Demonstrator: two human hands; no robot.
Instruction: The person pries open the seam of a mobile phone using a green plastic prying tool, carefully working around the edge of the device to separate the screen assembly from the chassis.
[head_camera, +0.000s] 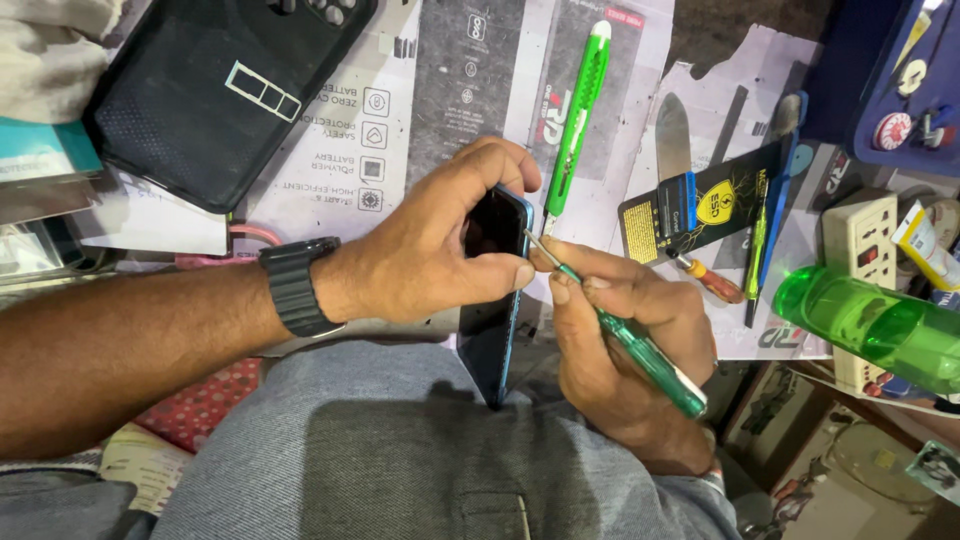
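— Where's the phone (497, 300)?
— Upright on the lap, clamped in the left hand (425, 255).
— And the right hand (625, 345)?
— Closed around a green screwdriver (625, 335), its tip touching the phone's edge, near a green cutter (577, 115).

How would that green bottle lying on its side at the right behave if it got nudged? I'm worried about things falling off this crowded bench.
The green bottle lies on its side and looks round, so it would probably roll easily. It seems to be thin translucent plastic, likely light for its size. Part of it rests on a white power strip, so its footing looks unsteady.
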